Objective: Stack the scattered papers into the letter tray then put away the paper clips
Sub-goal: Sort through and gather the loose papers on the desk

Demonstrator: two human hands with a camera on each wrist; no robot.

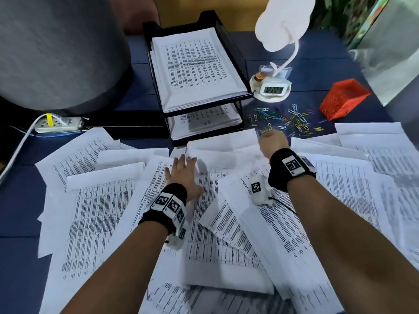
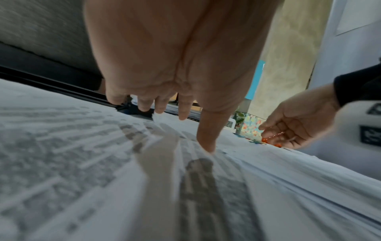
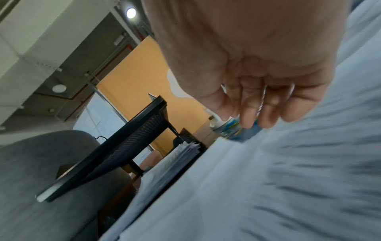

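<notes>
Extending straight and slightly spread, the fingers of the left hand grasp nothing, the thumb tip pressing on the scattered papers that cover the near part of the blue table. The right hand reaches over the far edge of the sheets with its fingers loosely curled, and whether they pinch anything cannot be told from the blur. Just beyond its fingertips lie the coloured paper clips, loose on the table between the black two-tier letter tray, already loaded with paper, and a red mesh holder.
</notes>
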